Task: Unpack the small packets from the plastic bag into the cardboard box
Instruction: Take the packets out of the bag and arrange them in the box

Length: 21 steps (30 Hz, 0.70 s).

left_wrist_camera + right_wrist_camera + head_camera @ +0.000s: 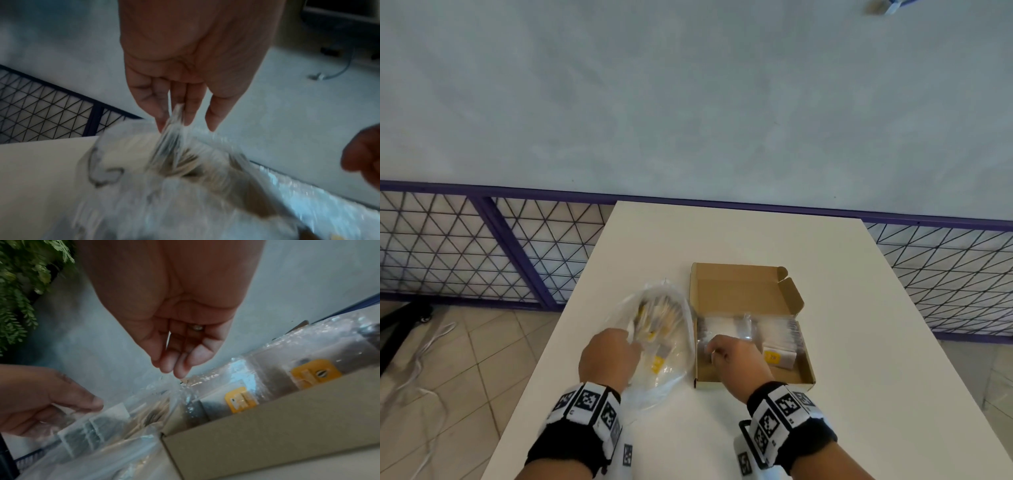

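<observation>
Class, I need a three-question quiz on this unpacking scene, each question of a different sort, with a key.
1. True or false: the cardboard box is closed.
2. Which hand grips packets inside the plastic bag?
A. left
B. right
3. Fill in: the box stands to the ___ of the bag.

Key: 1 false; 2 A; 3 right.

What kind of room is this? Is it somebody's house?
Probably not a house. It looks like a plain work or packing room: a bare white table against a blank wall, purple mesh panels behind it, and a cardboard box being filled with small packets.
</observation>
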Available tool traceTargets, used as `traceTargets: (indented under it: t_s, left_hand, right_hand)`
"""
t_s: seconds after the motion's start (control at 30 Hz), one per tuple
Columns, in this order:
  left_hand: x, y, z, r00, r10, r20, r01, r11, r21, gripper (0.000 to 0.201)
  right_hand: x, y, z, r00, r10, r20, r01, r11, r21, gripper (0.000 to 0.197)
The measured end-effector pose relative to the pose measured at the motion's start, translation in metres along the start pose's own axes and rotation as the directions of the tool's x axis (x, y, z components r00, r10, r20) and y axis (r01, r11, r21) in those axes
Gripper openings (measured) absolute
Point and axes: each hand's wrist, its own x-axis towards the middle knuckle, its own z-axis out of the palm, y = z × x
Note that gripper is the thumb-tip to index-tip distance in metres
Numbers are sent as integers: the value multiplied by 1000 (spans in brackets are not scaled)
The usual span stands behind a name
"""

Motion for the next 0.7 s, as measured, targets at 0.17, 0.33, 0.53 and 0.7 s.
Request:
traceTargets:
  t_s: [0.17,0.33,0.53,0.7]
  left_hand:
    - [-7,-4,-28,993,15,-120,-65,903,-424,26]
    - [-12,8,-36,994,86,-74,-112,685,-720,26]
    - [-33,35,-27,959,272,83,-96,583,-806,27]
    - [-43,51,-16,938,290,189,30,478,-878,52]
  right_hand:
    - [1,-16,9,1000,26,-4,-25,988,151,23]
    - [0,-36,4,1000,13,-4,-10,930,368,38]
    - [1,-49,-4,998,41,-41,-1,715,699,5]
    - [-2,-45,-16,987,71,-141,54,688,724,16]
